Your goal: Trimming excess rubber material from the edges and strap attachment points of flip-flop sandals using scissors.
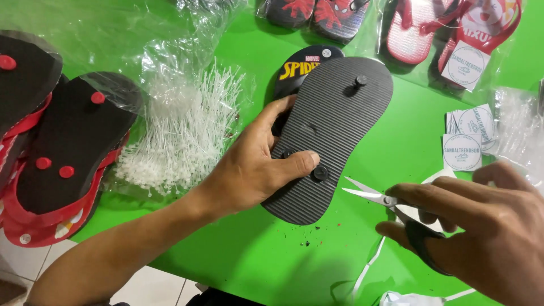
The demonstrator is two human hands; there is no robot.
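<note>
A black flip-flop (334,119) lies sole-up on the green table (266,255), its ribbed underside showing round strap plugs. My left hand (255,164) grips its left edge, thumb pressed on the sole beside the heel plug (321,173). A second black sandal (303,65) with a yellow print lies partly under it. My right hand (481,226) holds small black-handled scissors (377,198), blades apart and pointing left toward the heel plug, a short gap from the sole.
A clear bag of white plastic tag fasteners (181,130) lies left of the sandal. Stacked black-and-red flip-flops (62,153) sit at the far left. Bagged sandals (447,28) line the back. Round-printed paper tags (467,136) lie at right.
</note>
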